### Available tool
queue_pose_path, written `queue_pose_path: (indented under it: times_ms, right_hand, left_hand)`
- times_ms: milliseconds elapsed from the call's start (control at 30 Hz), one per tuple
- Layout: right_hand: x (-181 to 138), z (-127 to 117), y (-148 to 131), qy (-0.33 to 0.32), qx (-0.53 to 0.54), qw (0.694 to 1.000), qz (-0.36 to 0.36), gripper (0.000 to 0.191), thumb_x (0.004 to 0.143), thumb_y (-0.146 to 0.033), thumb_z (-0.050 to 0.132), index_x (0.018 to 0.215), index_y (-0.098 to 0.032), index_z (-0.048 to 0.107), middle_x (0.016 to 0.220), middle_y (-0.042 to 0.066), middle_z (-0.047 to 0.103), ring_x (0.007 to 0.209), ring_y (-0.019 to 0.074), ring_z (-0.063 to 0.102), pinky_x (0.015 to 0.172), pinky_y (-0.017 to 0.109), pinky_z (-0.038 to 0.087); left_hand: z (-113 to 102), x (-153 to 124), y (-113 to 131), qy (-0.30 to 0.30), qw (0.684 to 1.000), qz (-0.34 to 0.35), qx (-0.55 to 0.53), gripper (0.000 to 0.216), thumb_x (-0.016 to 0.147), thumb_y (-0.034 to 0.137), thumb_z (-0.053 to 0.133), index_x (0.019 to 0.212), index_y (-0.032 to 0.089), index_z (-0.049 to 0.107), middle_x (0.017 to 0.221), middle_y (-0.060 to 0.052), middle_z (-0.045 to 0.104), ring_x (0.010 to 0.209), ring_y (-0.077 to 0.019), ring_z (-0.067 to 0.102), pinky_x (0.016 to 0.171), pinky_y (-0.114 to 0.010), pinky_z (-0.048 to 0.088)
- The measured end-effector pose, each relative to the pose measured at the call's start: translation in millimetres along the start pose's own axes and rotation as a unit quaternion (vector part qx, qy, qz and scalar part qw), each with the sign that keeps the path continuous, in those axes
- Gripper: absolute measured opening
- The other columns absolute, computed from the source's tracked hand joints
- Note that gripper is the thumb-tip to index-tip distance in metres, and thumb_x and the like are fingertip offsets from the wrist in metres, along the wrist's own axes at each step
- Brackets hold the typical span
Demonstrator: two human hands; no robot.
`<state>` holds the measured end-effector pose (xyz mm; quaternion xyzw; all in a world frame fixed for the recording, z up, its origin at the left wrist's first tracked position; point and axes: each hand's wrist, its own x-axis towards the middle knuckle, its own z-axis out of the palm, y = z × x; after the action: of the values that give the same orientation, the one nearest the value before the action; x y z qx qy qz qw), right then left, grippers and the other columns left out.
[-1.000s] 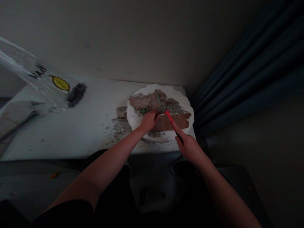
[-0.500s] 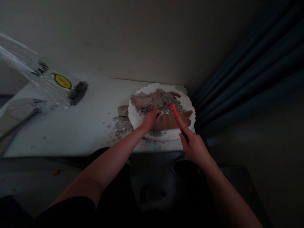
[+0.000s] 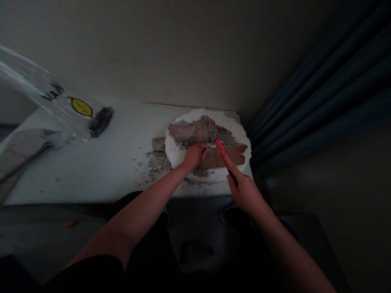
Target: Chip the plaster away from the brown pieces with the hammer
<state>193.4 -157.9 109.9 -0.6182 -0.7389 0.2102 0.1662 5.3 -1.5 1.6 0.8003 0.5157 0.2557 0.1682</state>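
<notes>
My right hand [image 3: 246, 191] is closed around the black grip of a red-and-black handled tool [image 3: 224, 154]. The tool's far end reaches grey crumbs and rubble; its working tip cannot be made out. My left hand [image 3: 195, 156] is closed at the left end of a flat brown piece of cardboard [image 3: 222, 156], its fingertips partly hidden. The cardboard lies across a round white board [image 3: 236, 122] with a ragged edge. Behind it on the board, a brownish, mesh-textured chunk [image 3: 189, 132] rests among broken grey material.
A white table [image 3: 100, 171] carries the board, with a loose chunk [image 3: 159, 144] and scattered crumbs [image 3: 157, 162] on its left. Clear plastic with a yellow lemon print [image 3: 81, 106] lies further left, beside a dark clump [image 3: 101, 121]. A blue-grey curtain [image 3: 320, 81] hangs at right.
My right hand has moved slightly left and toward me, bringing the tool's red end lower over the rubble near the cardboard. My left hand stays in nearly the same place.
</notes>
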Motion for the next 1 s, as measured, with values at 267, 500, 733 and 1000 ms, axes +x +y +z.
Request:
queue_pose_path:
  times_ms: [267, 500, 733, 1000]
  right_hand:
    - [-5.9, -2.9, -1.1, -0.017, 0.009, 1.0, 0.014, 0.066, 0.098, -0.024, 0.042, 0.163, -0.027, 0.028, 0.1, 0.009, 0.077, 0.079, 0.0239, 0.071, 0.072, 0.032, 0.049]
    - [-2.0, 7.4, 3.8, -0.03, 0.043, 0.999, -0.001, 0.068, 0.098, -0.024, 0.042, 0.164, -0.026, 0.023, 0.102, 0.011, 0.077, 0.079, 0.0237, 0.07, 0.074, 0.034, 0.05]
    - [-4.7, 5.6, 5.3, -0.013, 0.036, 0.999, 0.02, 0.067, 0.099, -0.024, 0.042, 0.163, -0.026, 0.025, 0.093, 0.009, 0.077, 0.074, 0.023, 0.069, 0.072, 0.033, 0.05]
    - [-0.5, 12.8, 10.0, -0.015, 0.055, 0.998, 0.017, 0.066, 0.099, -0.024, 0.043, 0.163, -0.024, 0.027, 0.1, 0.011, 0.077, 0.078, 0.0233, 0.072, 0.074, 0.033, 0.052]
  left_hand:
    - [-3.4, -2.9, 1.9, 0.018, 0.999, -0.003, -0.027, 0.015, 0.09, 0.028, 0.057, 0.091, 0.017, 0.066, 0.101, -0.011, 0.066, 0.087, -0.0232, 0.064, 0.08, -0.033, 0.051]
    - [-1.7, -1.0, -4.0, 0.082, 0.993, -0.032, -0.075, 0.026, 0.076, 0.008, 0.051, 0.099, 0.018, 0.059, 0.103, -0.011, 0.064, 0.099, -0.0252, 0.062, 0.09, -0.038, 0.052]
    - [0.0, 0.4, -6.4, 0.09, 0.99, -0.047, -0.099, 0.029, 0.077, 0.006, 0.044, 0.099, 0.018, 0.057, 0.105, -0.011, 0.065, 0.102, -0.0242, 0.062, 0.094, -0.039, 0.051]
    - [-0.6, 0.7, -6.1, 0.087, 0.988, -0.055, -0.115, 0.03, 0.08, 0.008, 0.041, 0.102, 0.019, 0.058, 0.107, -0.01, 0.067, 0.104, -0.0242, 0.063, 0.096, -0.041, 0.051]
